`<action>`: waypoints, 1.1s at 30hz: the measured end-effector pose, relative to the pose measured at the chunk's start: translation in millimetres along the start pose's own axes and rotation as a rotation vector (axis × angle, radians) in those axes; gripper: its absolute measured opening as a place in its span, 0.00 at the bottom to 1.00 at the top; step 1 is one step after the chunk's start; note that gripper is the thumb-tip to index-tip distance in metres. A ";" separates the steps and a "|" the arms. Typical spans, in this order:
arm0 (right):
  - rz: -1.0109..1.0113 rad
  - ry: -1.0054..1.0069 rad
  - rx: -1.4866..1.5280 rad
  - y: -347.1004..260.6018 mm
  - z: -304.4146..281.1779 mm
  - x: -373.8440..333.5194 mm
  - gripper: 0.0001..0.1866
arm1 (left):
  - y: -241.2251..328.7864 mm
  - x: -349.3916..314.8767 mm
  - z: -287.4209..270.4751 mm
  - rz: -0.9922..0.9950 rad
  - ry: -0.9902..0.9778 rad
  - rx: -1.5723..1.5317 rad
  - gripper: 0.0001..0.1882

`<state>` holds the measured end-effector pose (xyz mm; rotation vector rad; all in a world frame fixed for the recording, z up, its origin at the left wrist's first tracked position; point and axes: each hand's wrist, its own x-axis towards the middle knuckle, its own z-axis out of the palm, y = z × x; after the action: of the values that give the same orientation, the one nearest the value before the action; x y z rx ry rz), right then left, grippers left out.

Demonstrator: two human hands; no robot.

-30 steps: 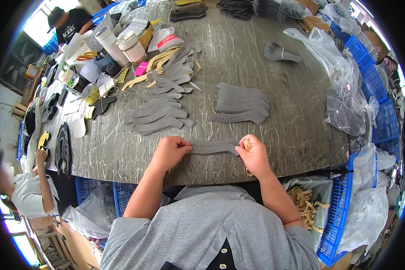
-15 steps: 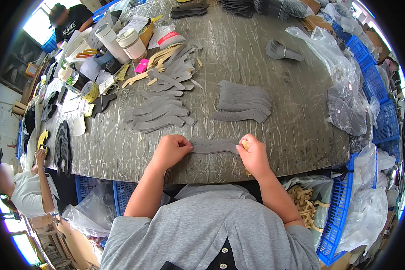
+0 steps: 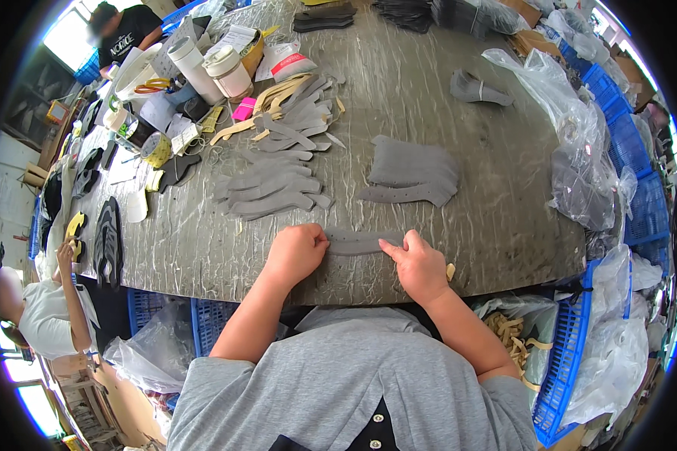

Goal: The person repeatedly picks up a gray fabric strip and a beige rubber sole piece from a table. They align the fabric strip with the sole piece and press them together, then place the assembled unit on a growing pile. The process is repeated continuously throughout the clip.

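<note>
A curved grey shoe-upper piece (image 3: 356,242) with small holes lies near the table's front edge. My left hand (image 3: 298,254) is closed on its left end, thumb and fingers pinched together. At the other end my right hand (image 3: 420,267) presses the piece with its index fingertip; the thumb points up and the other fingers are curled. A tan scrap (image 3: 450,272) shows at the outer side of that hand; whether the curled fingers hold it I cannot tell. Beyond my hands are a neat stack of grey pieces (image 3: 414,169) and a loose overlapping pile (image 3: 267,184).
Jars (image 3: 227,71), tape and papers crowd the table's far left. A tied grey bundle (image 3: 480,89) lies far right. Plastic bags (image 3: 579,180) and blue crates (image 3: 564,361) line the right side. Two people are at the left, one (image 3: 53,316) near, one (image 3: 128,37) far.
My left hand has shifted slightly right. The right hand has turned, its index finger now extended onto the grey piece. The tan scrap, formerly at its fingertips, now shows at its outer side.
</note>
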<state>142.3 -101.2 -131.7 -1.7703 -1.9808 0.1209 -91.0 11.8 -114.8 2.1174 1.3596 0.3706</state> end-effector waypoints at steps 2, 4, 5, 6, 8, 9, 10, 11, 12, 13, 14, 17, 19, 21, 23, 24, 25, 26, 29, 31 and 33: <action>0.047 0.011 0.082 8.1 -0.3 -0.4 0.17 | 0.0 -0.9 -2.3 0.033 0.029 -0.023 0.06; 0.124 0.067 0.236 23.1 -2.4 -0.1 0.13 | -6.6 -5.7 -11.7 0.086 0.089 -0.115 0.05; 0.127 0.120 0.202 28.4 -6.3 4.9 0.13 | -11.2 -4.0 -21.3 -0.020 0.090 -0.196 0.05; 0.136 0.168 0.168 33.4 -12.2 11.3 0.13 | -17.3 -5.3 -33.3 -0.129 0.084 -0.278 0.06; 0.161 0.201 0.113 35.9 -25.2 26.5 0.16 | -38.3 -3.7 -56.3 -0.222 0.147 -0.379 0.10; 0.168 0.192 0.077 33.9 -27.8 36.6 0.17 | -50.3 0.0 -67.7 -0.208 0.222 -0.399 0.14; 0.174 0.183 0.041 31.5 -29.2 47.1 0.17 | -59.3 4.3 -77.6 -0.234 0.276 -0.311 0.16; 0.175 0.175 0.007 29.8 -29.3 56.1 0.17 | -66.9 9.1 -88.7 -0.261 0.337 -0.223 0.19; 0.165 0.118 0.029 32.6 -25.3 59.8 0.16 | -71.5 11.1 -94.6 -0.289 0.398 -0.133 0.22; 0.153 0.064 0.011 36.8 -20.7 57.8 0.16 | -73.4 9.7 -94.4 -0.228 0.458 -0.065 0.22; 0.141 0.009 -0.005 41.5 -14.7 53.5 0.16 | -75.7 8.9 -92.3 -0.169 0.514 0.007 0.23; 0.157 -0.084 -0.016 29.5 -22.6 44.4 0.15 | -35.4 -2.0 -84.3 -0.178 0.371 -0.096 0.24; 0.130 -0.016 0.056 15.3 -31.4 36.0 0.14 | -2.9 -17.1 -58.5 0.015 0.234 -0.133 0.28; 0.026 0.091 0.380 -11.2 -29.7 35.6 0.11 | 31.2 -28.4 -37.4 0.337 0.135 -0.126 0.35; 0.080 -0.069 0.720 -39.2 -30.2 31.5 0.11 | 54.3 -17.7 -18.2 0.703 0.205 -0.104 0.44; 0.055 -0.122 0.822 -46.1 -33.4 30.6 0.13 | 65.9 -15.6 -10.7 0.717 0.177 -0.112 0.47; 0.030 -0.177 0.924 -50.1 -35.2 29.1 0.15 | 75.2 -14.7 -6.5 0.730 0.150 -0.121 0.49; 0.033 -0.111 0.977 -49.9 -28.8 28.2 0.19 | 84.0 -16.4 -8.7 0.712 0.086 -0.105 0.51; 0.014 -0.128 1.001 -39.5 -35.5 23.2 0.26 | 91.4 -15.3 -5.7 0.773 0.103 -0.082 0.52; 0.049 -0.128 1.032 -42.5 -37.4 22.8 0.27 | 89.9 -15.7 -3.4 0.752 0.085 -0.104 0.53; 0.092 -0.140 1.065 -48.1 -45.1 24.8 0.28 | 87.9 -14.1 -2.2 0.726 0.098 -0.111 0.54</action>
<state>115.3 -96.3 -66.9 -1.1269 -1.4287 1.1166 -34.1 -26.9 -58.2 2.4590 0.5477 0.8198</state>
